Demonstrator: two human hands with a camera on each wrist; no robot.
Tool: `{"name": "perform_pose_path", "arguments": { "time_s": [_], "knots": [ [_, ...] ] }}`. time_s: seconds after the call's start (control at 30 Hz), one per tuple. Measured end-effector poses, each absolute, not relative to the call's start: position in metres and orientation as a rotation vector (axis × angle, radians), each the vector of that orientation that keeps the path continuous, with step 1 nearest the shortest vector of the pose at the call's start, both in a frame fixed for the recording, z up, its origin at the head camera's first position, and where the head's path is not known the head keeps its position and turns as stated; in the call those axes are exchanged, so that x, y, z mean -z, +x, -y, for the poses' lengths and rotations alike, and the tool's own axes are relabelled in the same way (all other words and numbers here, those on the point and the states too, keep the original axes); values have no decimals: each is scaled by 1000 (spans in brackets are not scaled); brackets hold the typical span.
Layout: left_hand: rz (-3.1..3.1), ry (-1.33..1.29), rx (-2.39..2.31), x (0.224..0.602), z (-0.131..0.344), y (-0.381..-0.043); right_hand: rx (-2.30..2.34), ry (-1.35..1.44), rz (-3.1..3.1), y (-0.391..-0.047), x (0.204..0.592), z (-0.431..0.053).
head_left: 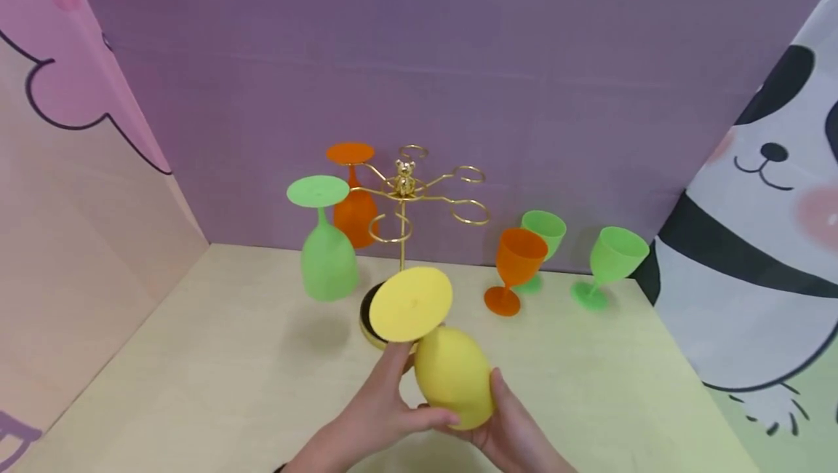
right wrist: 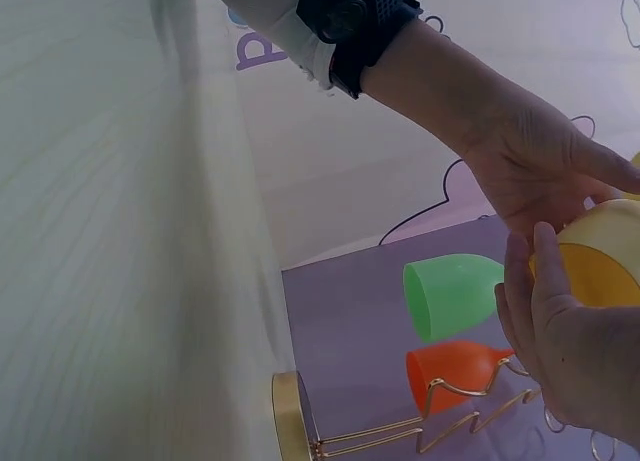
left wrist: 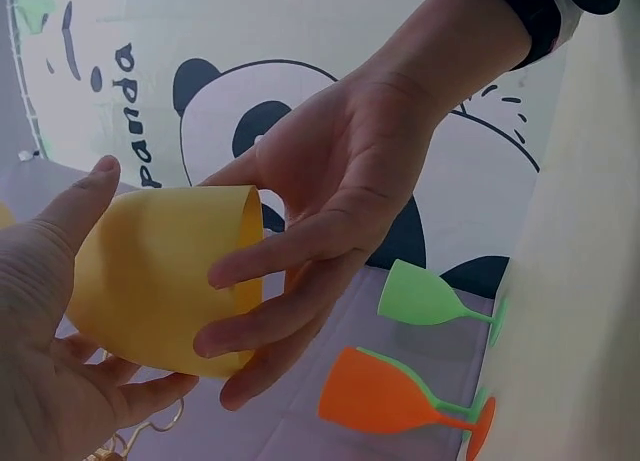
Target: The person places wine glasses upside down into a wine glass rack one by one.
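A yellow plastic goblet (head_left: 455, 378) is held tilted, foot up and bowl down, in front of the gold stand. My left hand (head_left: 380, 407) grips the bowl, thumb on the near side and fingers round the far side. From the right, my right hand (head_left: 517, 433) holds the bowl near its rim; in the left wrist view its fingers (left wrist: 290, 251) lie across the rim. The gold wire stand (head_left: 402, 240) has several ring arms and a small bear on top. A green goblet (head_left: 329, 262) and an orange goblet (head_left: 356, 215) hang upside down on its left arms.
To the right, an orange goblet (head_left: 520, 258) stands upright, partly covering a green goblet (head_left: 546, 225). Another green goblet (head_left: 615, 255) stands farther right. A purple backdrop (head_left: 432, 73) rises behind the pale table (head_left: 216, 356), with printed panels at both sides.
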State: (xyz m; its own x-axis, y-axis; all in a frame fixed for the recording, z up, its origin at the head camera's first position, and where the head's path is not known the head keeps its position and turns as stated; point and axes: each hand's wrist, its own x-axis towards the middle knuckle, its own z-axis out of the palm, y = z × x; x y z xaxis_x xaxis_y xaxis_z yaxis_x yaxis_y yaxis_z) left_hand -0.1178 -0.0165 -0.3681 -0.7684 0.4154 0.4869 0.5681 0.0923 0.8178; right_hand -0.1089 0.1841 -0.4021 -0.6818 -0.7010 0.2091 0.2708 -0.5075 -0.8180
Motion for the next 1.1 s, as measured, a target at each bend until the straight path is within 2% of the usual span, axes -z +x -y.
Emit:
{"name": "perform_pose_path", "arguments": {
  "time_s": [1.1],
  "knots": [
    [2200, -964, 1771, 365, 17, -117, 2230, -682, -1064, -107, 397, -174]
  ]
}}
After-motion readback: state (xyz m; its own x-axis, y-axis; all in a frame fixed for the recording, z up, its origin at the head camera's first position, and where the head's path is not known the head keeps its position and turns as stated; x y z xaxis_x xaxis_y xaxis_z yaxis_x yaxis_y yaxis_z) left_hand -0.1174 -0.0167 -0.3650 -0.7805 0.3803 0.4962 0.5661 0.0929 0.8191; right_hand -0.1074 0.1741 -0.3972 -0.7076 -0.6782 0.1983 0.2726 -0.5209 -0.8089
